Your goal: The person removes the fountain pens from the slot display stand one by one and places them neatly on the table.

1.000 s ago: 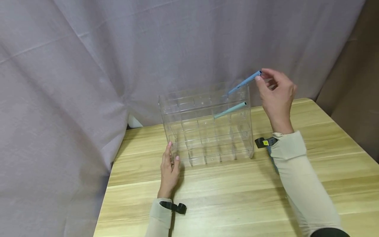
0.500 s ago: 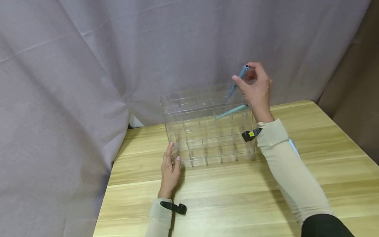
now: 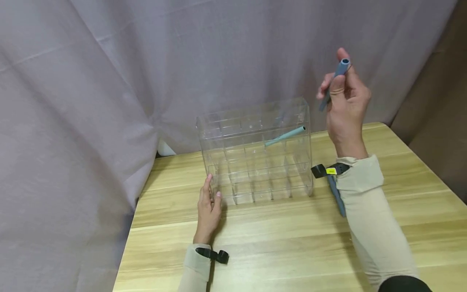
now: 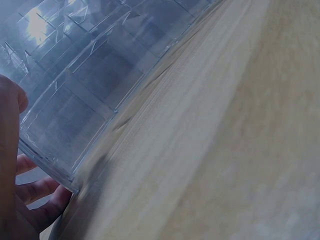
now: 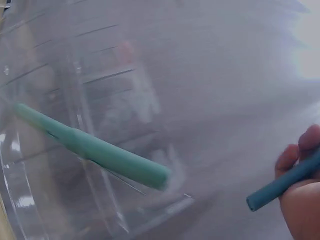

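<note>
A clear plastic rack with several compartments (image 3: pixel 255 163) stands on the table. My left hand (image 3: pixel 208 215) holds its lower left corner, the thumb in front and the fingers along the side; the left wrist view shows fingertips (image 4: pixel 57 200) against the corner. Up and right of the rack, my right hand (image 3: pixel 348 107) pinches a slim blue tube (image 3: pixel 342 68) with a hollow end, tilted and apart from the rack. The right wrist view shows the blue tube's other end (image 5: pixel 270 194). A light green tube (image 3: pixel 286 136) lies slanted in the rack's upper right part.
Partly under my right sleeve, several-coloured detail is hidden on a dark blue slim item (image 3: pixel 336 195) lying on the wooden table (image 3: pixel 277 251). A grey curtain (image 3: pixel 175 52) hangs close behind the rack. The table's right edge runs beyond my right arm.
My right hand moved left over the rack's upper right corner, then up and right, lifting the blue tube away from it. The left hand and green tube stay put.
</note>
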Motion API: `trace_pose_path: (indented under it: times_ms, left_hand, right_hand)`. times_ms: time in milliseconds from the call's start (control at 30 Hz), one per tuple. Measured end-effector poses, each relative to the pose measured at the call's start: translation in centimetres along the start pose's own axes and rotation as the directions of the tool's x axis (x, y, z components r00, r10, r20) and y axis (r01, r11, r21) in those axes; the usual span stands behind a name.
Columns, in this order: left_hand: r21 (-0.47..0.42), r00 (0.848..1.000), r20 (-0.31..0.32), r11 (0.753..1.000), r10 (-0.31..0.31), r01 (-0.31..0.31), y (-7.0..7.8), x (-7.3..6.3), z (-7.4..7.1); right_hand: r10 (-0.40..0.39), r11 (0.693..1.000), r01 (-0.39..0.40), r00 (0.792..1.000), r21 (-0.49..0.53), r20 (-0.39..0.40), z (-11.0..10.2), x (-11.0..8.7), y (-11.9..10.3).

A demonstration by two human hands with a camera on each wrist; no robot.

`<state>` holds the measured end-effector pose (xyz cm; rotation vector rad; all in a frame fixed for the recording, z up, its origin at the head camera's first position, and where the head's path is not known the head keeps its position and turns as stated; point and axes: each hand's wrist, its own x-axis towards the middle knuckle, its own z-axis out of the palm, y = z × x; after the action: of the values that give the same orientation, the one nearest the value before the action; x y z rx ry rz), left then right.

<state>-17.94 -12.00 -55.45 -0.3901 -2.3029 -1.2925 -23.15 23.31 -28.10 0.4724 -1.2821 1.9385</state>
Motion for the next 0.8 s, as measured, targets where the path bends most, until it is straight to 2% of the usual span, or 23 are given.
trace_pose_path:
  times_ms: [67,133,233,300,333,400,467,533,700,800]
  left_hand:
    - [-0.003,1.0,-0.001,1.0,0.0,0.0,-0.1,0.1,-0.1]
    - [-0.002,1.0,-0.001,1.0,-0.001,0.001,-0.1,0.1,-0.2]
    - [-0.008,1.0,0.001,1.0,-0.012,0.012,-0.2,0.2,-0.3]
    - [-0.007,1.0,0.003,1.0,-0.013,0.013,-0.2,0.1,-0.4]
    - [-0.009,1.0,0.005,1.0,-0.017,0.017,-0.2,0.1,-0.4]
    - [-0.01,1.0,0.004,1.0,-0.02,0.02,-0.3,0.1,-0.5]
    - [-0.008,1.0,0.002,1.0,-0.017,0.017,-0.3,0.1,-0.5]
    - [-0.007,1.0,-0.001,1.0,-0.014,0.014,-0.3,0.1,-0.5]
    - [-0.003,1.0,0.001,1.0,-0.008,0.008,-0.4,0.2,-0.5]
    - [-0.013,1.0,0.006,1.0,-0.013,0.013,-0.4,0.2,-0.5]
  right_hand:
    - [0.045,0.999,-0.045,0.999,-0.005,0.012,-0.8,-0.4,-0.8]
    - [0.109,0.987,-0.106,0.994,-0.118,0.017,-1.9,-1.2,-1.4]
    - [0.219,0.921,-0.202,0.976,-0.333,0.015,-3.8,-2.7,-1.9]
    - [0.258,0.882,-0.235,0.966,-0.409,0.003,-5.2,-4.0,-1.8]
    - [0.266,0.876,-0.247,0.964,-0.415,-0.011,-5.9,-4.6,-1.6]
    - [0.263,0.886,-0.262,0.964,-0.383,-0.051,-7.4,-5.8,-1.1]
    - [0.246,0.899,-0.272,0.962,-0.343,-0.117,-8.7,-6.9,-0.6]
    - [0.239,0.903,-0.291,0.952,-0.316,-0.193,-10.1,-8.0,-0.1]
    - [0.261,0.862,-0.381,0.899,-0.335,-0.352,-13.8,-10.7,0.3]
    - [0.281,0.837,-0.442,0.853,-0.323,-0.44,-16.3,-12.7,0.4]
